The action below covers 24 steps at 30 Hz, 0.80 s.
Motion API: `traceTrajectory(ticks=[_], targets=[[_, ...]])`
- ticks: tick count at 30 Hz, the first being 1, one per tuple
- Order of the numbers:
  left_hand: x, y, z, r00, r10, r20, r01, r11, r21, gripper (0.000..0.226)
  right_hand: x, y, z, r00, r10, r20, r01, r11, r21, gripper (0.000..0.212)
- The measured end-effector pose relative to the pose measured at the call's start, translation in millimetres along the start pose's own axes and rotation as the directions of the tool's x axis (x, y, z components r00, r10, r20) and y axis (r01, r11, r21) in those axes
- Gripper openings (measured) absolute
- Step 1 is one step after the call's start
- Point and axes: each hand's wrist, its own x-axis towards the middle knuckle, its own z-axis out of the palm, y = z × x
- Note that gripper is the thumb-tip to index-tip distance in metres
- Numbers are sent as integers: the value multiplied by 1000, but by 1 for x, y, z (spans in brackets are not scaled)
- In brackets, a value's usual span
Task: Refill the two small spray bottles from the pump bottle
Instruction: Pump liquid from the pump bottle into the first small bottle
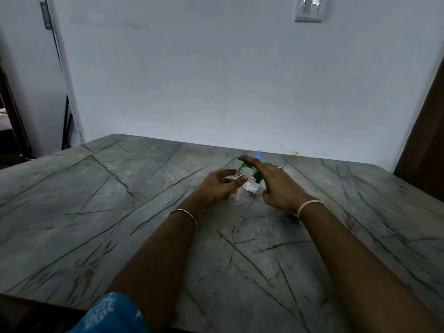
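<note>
near the middle of the frame, a small spray bottle (237,174) is gripped in the curled left hand (219,186) at the spout of the pump bottle (257,176), whose green top is pressed by a straight finger of the right hand (278,186), likely so the liquid is caught.
</note>
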Motion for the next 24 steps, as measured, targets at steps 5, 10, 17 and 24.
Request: traceTrajectory(ticks=[5,10,17,24], targets=[[-3,1,-1,1000,-15,11,15,998,-64,56,5,0,5,999,7,-32,-6,999,31,75],[-3,2,-1,1000,-13,28,16,995,-95,53,9,0,9,999,-5,-49,5,1000,15,73],[-3,2,-2,999,-4,48,9,994,-104,34,0,0,-12,995,-51,83,39,990,135,93],[-4,3,-2,998,11,64,-4,994,-106,23,0,0,-17,990,-60,129,39,986,159,110]])
